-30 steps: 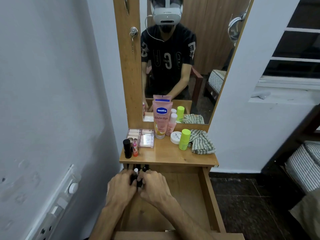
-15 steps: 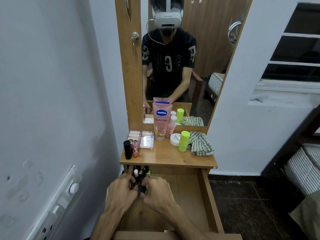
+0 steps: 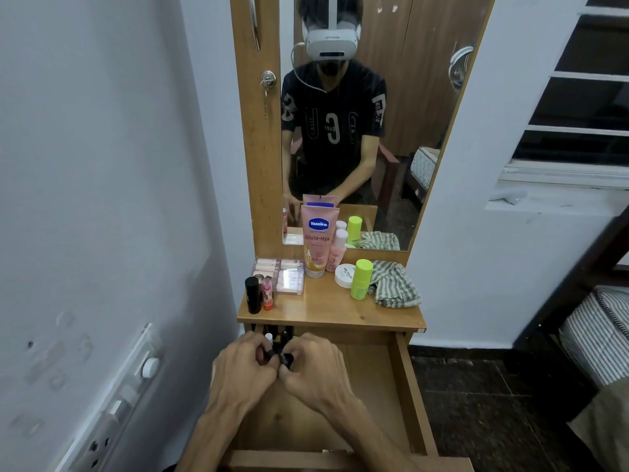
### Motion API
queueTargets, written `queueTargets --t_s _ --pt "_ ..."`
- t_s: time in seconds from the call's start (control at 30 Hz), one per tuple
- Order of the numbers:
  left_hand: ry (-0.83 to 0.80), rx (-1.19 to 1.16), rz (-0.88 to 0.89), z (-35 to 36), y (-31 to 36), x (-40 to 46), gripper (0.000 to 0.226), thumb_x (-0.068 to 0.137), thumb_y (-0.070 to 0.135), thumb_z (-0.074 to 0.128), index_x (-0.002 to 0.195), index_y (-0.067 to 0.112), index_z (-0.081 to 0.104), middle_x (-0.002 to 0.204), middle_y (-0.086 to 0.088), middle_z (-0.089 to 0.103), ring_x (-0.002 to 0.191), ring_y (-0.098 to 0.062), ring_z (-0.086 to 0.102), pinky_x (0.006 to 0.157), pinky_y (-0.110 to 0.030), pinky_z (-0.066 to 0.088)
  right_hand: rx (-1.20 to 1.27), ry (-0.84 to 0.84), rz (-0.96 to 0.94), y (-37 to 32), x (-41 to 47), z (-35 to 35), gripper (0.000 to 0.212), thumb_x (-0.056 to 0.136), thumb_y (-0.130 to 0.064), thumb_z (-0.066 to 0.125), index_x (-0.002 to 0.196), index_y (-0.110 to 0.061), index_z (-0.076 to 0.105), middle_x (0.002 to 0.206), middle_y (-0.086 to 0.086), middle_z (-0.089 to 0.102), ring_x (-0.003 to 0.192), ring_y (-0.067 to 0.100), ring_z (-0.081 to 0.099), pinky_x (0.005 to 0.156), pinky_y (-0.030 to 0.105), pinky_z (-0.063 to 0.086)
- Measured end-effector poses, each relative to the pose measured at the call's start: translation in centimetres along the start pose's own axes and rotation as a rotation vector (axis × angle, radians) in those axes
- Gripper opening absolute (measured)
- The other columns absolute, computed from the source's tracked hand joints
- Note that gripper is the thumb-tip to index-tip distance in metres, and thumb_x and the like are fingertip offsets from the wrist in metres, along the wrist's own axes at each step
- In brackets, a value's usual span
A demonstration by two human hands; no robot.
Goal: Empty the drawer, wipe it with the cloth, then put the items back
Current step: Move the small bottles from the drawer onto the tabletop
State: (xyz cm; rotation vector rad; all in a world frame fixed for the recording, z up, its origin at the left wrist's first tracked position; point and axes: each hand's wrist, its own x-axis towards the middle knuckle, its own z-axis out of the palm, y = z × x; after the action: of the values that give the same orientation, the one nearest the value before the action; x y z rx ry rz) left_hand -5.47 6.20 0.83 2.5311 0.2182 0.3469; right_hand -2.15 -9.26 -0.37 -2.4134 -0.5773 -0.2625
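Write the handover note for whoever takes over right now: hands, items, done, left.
Left hand and right hand both grip a cluster of small bottles at the back left of the open drawer.
Done: tube, jars, palette and other cosmetics stand on the tabletop.
Cloth lies at the tabletop's right end, untouched.
Left: lift out these bottles, wipe the drawer, put everything back.
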Motion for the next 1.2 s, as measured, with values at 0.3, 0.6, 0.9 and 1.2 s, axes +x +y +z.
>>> queueTargets --t_s 0.3,0.6,0.9,1.2 --pt "0.178 -0.077 0.097 -3.6 3.4 2.1 0.013 0.071 0.029 0.079 0.073 0.029 0.066 0.065 0.013 0.058 0.062 -0.003 0.055 0.056 -0.021 0.042 0.11 0.159 -0.02 -0.7 2.4 -4.6 0.017 0.078 -0.04 0.067 0.086 -0.026 0.074 0.08 -0.015 0.067 0.07 0.005 0.058 0.061 0.022 0.051" --pt "0.203 0.121 0.208 -6.2 6.0 7.5 0.008 0.08 0.029 0.072 0.087 0.026 0.073 0.082 0.008 0.068 0.079 -0.02 0.064 0.061 -0.027 0.036 0.008 0.184 -0.016 -1.1 8.6 -7.6 0.022 0.078 -0.027 0.071 0.097 -0.021 0.08 0.091 -0.005 0.074 0.081 0.012 0.065 0.073 0.037 0.057" --pt "0.176 0.29 0.273 -5.5 6.2 10.6 0.015 0.087 0.031 0.069 0.1 0.029 0.077 0.079 0.008 0.046 0.077 -0.019 0.06 0.063 -0.029 0.035 -0.079 0.015 -0.024 -0.6 11.2 -7.1 0.024 0.079 -0.022 0.073 0.103 -0.021 0.08 0.092 -0.007 0.075 0.083 0.013 0.066 0.074 0.035 0.058" --pt "0.156 0.323 0.249 -3.8 6.1 11.8 0.018 0.088 0.028 0.068 0.102 0.024 0.078 0.085 0.008 0.041 0.077 -0.017 0.046 0.07 -0.028 0.032 -0.089 -0.009 -0.006 0.3 11.8 -5.8 0.029 0.08 -0.025 0.073 0.108 -0.024 0.079 0.099 -0.007 0.076 0.091 0.015 0.068 0.078 0.036 0.058"
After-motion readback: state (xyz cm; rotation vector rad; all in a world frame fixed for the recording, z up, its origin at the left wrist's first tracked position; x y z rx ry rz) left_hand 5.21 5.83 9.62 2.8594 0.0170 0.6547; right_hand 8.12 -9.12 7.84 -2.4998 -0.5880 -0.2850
